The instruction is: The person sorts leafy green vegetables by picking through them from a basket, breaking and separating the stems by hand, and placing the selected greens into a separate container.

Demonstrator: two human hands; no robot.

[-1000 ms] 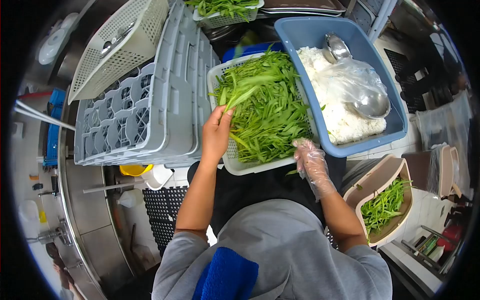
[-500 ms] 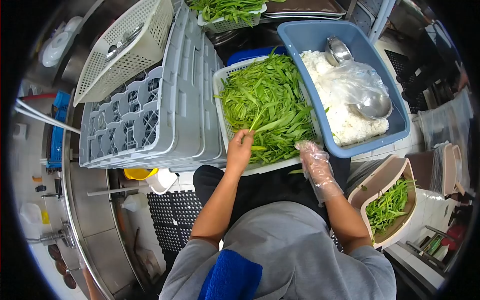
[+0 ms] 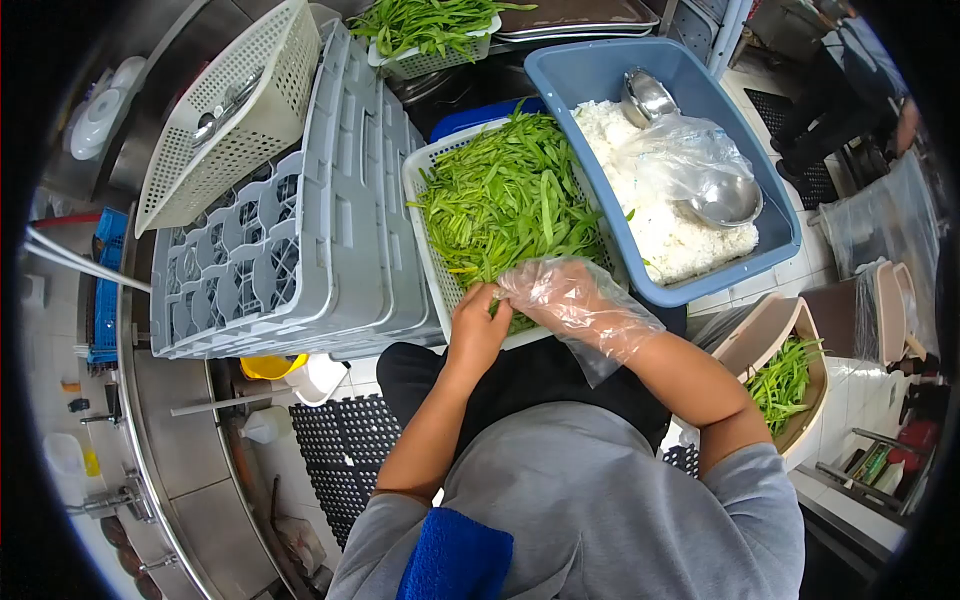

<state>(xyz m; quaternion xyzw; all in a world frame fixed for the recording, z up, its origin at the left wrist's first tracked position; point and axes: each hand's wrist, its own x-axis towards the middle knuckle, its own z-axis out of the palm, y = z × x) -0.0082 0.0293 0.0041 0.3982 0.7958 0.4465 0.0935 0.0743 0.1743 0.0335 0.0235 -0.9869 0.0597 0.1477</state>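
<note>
Taking the two hands as the centre and straight ahead as 12 o'clock, a stack of grey racks (image 3: 355, 230) fills 9 to 11 o'clock, its divided compartments facing left. At 1 to 2 o'clock lies a blue tub (image 3: 780, 225) of white rice (image 3: 690, 250); a clear plastic bag (image 3: 685, 155) and two metal scoops (image 3: 647, 97) rest in it.

Between racks and tub, at 12 o'clock, the white basket (image 3: 416, 180) holds a thick heap of leafy greens (image 3: 510, 190). A cream perforated basket (image 3: 225, 125) sits tilted on the racks at 10 o'clock, metal utensils (image 3: 225, 110) inside. At 3 to 4 o'clock, a beige bin (image 3: 812, 405) contains more greens, and a smaller basket (image 3: 430, 65) of greens sits at 11 o'clock. Another person (image 3: 865, 70) shows at 2 o'clock, well apart.

The right hand (image 3: 555, 290), in a loose clear plastic glove, reaches across above the basket's near edge, its fingertips meeting those of the bare left hand (image 3: 478, 335). The left fingers are bent, with the thumb close to the index finger; the right fingers point left, partly blurred under the plastic — whether either hand grips a stalk, I cannot tell. Both are right beside the heap, at its 6 o'clock side.
</note>
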